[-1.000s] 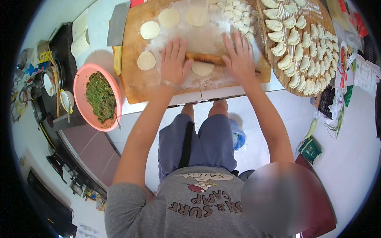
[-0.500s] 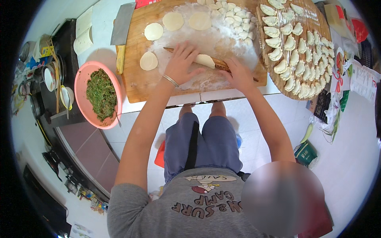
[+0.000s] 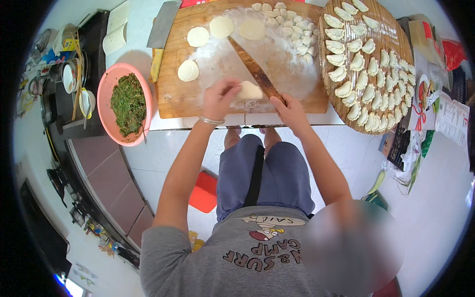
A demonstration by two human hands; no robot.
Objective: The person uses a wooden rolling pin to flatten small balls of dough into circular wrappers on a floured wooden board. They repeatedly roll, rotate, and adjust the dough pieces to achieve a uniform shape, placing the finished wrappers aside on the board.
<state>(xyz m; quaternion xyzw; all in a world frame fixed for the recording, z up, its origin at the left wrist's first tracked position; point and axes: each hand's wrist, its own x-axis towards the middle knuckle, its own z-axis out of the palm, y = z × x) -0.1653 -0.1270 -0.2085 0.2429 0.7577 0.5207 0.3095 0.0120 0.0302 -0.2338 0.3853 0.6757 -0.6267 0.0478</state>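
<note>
Over the near part of a floured wooden board (image 3: 173,101), my left hand (image 3: 219,99) pinches the left edge of a pale dumpling wrapper (image 3: 250,91). My right hand (image 3: 292,114) grips the near end of a brown tapered rolling pin (image 3: 255,69). The pin slants away to the far left, its tip close to two rolled wrappers, one near the middle (image 3: 221,27) and a floury one (image 3: 252,29) beside it. Two more round wrappers, the upper (image 3: 198,36) and the lower (image 3: 188,71), lie on the board's left side. Small dough pieces (image 3: 299,34) cluster at the far right.
Right of the board, a round wooden tray (image 3: 329,74) carries rows of folded dumplings (image 3: 368,94). On the left stands a pink bowl (image 3: 102,101) of green filling (image 3: 127,106) with a spoon. A cleaver (image 3: 163,24) with a yellow handle lies between bowl and board.
The rolling pin has come off the wrapper and swung to point away from me, now only in my right hand. My left hand has left the pin and taken the wrapper's edge.
</note>
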